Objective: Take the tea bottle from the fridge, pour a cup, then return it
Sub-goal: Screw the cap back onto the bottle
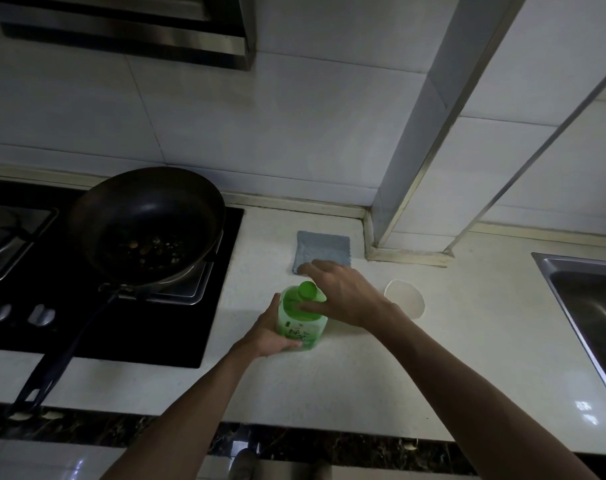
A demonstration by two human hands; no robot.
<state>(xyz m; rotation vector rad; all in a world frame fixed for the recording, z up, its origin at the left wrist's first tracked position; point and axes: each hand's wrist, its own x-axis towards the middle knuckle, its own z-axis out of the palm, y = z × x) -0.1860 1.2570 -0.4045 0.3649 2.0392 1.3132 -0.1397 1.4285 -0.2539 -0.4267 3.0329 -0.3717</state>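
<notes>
A green tea bottle (301, 323) stands upright on a pale surface (433, 358) in a dim kitchen, between a black hob (176, 327) on the left and a steel sink (592, 306) at the far right. The left hand (270, 332) is wrapped around the bottle's lower body, fingers curled under its label and thumb up its left side. The right hand (339, 292) reaches over the top, its thumb pressed on the bottle's shoulder and its fingers bent loosely past the green cap (307, 289); whether they grip the cap cannot be told. A white cup (405, 297) sits empty just to the right of the bottle, partly behind the right wrist and apart from the bottle. A folded grey cloth (324, 247) lies behind the hands, near the tiled wall (294, 133). A dark frying pan (145, 220) holding scraps of food rests on the hob, its long handle (55, 358) reaching out past the surface's front edge. The widest bare stretch of surface lies to the right of the cup, running towards the sink, and in front of the bottle, down to the dark stone front edge. A tiled pillar (409, 150) with metal trim juts out from the wall behind the cup
</notes>
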